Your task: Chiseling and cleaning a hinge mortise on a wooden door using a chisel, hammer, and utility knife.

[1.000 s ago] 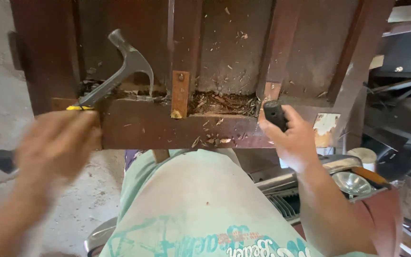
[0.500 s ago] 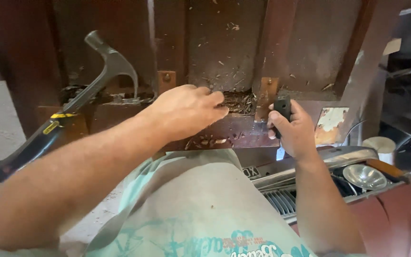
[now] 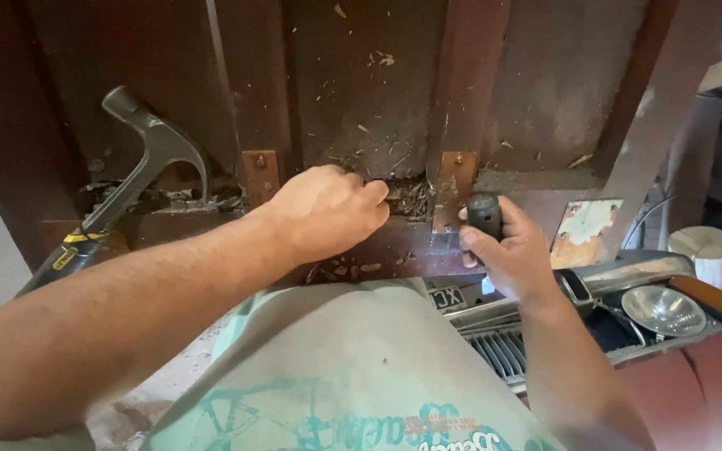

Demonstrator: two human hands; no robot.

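Note:
My left hand (image 3: 327, 210) reaches across to a gap in a dark brown wooden frame (image 3: 361, 100), its curled fingertips at a pile of wood splinters and debris (image 3: 411, 196); whether it grips anything is hidden. My right hand (image 3: 507, 250) is closed around the black handle of a tool (image 3: 485, 215), held upright just right of the debris and below a small metal bracket (image 3: 458, 188); the tool's tip is hidden. A claw hammer (image 3: 131, 179) with a black and yellow grip rests at the left, its head hooked into the frame.
A second metal bracket (image 3: 261, 175) sits left of my left hand. At lower right are a chrome grille and round headlight (image 3: 663, 309) of a red vehicle body. A pale cylindrical container (image 3: 704, 250) stands at far right. My light shirt fills the bottom.
My left hand has let go of the hammer, swung right across the frame and settled at the debris gap. The hammer stays hooked in the frame. The right hand keeps its hold on the tool.

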